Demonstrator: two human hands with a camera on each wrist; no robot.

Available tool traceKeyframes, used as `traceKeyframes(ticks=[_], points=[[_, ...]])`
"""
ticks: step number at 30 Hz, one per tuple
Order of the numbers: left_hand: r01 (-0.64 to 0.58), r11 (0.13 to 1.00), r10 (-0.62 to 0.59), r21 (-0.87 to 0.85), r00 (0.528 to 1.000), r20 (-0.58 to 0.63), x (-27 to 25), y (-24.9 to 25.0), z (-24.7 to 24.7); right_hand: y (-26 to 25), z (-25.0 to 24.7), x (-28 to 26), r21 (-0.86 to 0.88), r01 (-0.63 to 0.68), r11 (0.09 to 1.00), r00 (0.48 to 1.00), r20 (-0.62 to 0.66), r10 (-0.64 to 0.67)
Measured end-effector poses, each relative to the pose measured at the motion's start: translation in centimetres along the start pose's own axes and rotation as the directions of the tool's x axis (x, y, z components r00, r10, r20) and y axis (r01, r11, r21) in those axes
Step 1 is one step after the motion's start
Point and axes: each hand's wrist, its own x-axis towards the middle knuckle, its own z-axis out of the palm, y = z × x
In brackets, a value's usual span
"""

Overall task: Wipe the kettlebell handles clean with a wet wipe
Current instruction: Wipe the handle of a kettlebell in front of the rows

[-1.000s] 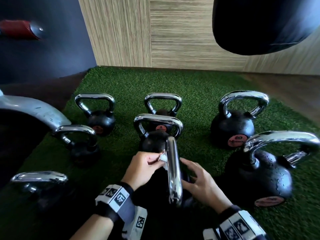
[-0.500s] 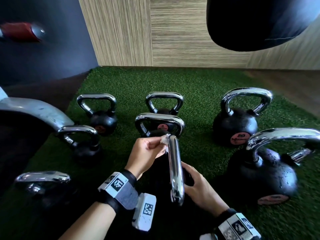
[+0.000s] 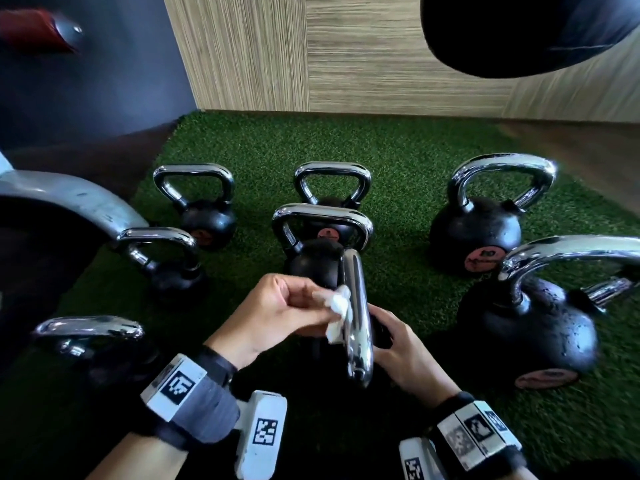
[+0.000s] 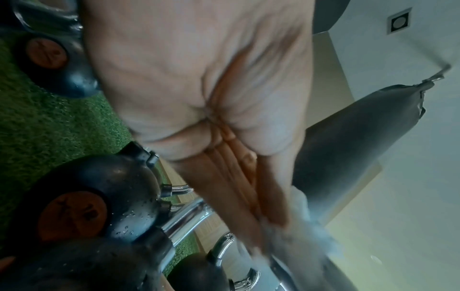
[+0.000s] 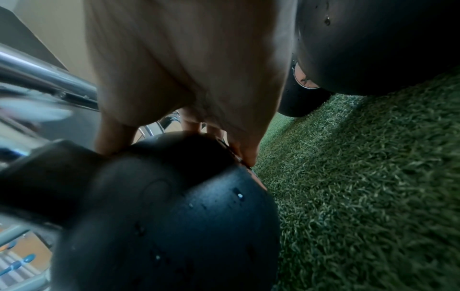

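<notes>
Several black kettlebells with chrome handles stand on green turf. The nearest one's chrome handle (image 3: 358, 317) runs away from me in the head view. My left hand (image 3: 277, 313) pinches a crumpled white wet wipe (image 3: 337, 311) and presses it against the handle's left side, about midway along. The wipe (image 4: 296, 222) shows blurred past my fingers in the left wrist view. My right hand (image 3: 398, 344) steadies this kettlebell's black body (image 5: 161, 206) from the right, fingers spread over its top.
A large kettlebell (image 3: 533, 327) stands close on the right, another (image 3: 478, 230) behind it. Smaller ones (image 3: 318, 247) (image 3: 166, 265) (image 3: 93, 341) crowd the front and left. A black punching bag (image 3: 519, 32) hangs overhead at the back right. A grey machine frame (image 3: 69, 202) curves in from the left.
My left hand slid the wipe up to the far end of the handle, then back toward me to its middle. My right hand dropped lower onto the kettlebell's body.
</notes>
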Motion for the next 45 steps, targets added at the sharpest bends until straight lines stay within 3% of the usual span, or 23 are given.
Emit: traceKeyframes(ticks=[2,6,10,20,27,30,34,37,41,45], points=[[-0.003,0.999,-0.001,0.048,0.996,0.088,-0.9,0.0,-0.3,0.0,0.0,0.0,0.0,0.003,1.0,1.0,0.003,-0.003],[-0.112,0.981,0.101,0.158,0.992,0.074,-1.3,-0.3,-0.6,-0.1,-0.1,0.1,0.006,-0.005,1.0,1.0,0.015,0.005],[-0.122,0.956,0.078,0.265,0.982,0.17,-2.5,-1.8,-0.5,0.0,-0.2,0.0,-0.003,0.0,1.0,1.0,0.006,0.0],[-0.05,0.917,0.023,0.395,0.997,0.073,-4.0,-2.3,0.4,0.5,0.1,0.0,0.017,0.011,1.0,1.0,-0.015,-0.011],[-0.117,0.851,0.103,0.512,0.993,0.057,-4.3,-3.6,0.7,-0.3,-0.2,0.0,-0.104,0.03,0.994,0.999,0.017,-0.029],[-0.099,0.873,0.096,0.478,0.995,0.031,-4.2,-2.9,0.3,-2.5,-2.1,-0.2,-0.271,0.053,0.961,0.998,0.038,-0.044],[-0.157,0.944,0.193,0.29,0.976,-0.101,-4.3,-1.2,-0.6,-8.7,-5.3,-1.3,-0.235,0.214,0.948,0.955,-0.154,-0.254],[-0.179,0.982,0.186,0.053,0.964,-0.191,-4.1,0.2,-0.8,-13.5,-5.5,-2.5,-0.182,0.359,0.915,0.919,-0.104,-0.381],[-0.203,0.978,0.207,0.042,0.966,-0.156,-3.7,2.4,-0.3,-15.9,-4.3,-3.1,-0.132,0.426,0.895,0.903,0.006,-0.429],[-0.124,0.989,0.119,-0.082,0.991,-0.061,-3.2,3.2,-0.7,-16.1,-4.3,-3.2,-0.063,0.459,0.886,0.884,-0.068,-0.463]])
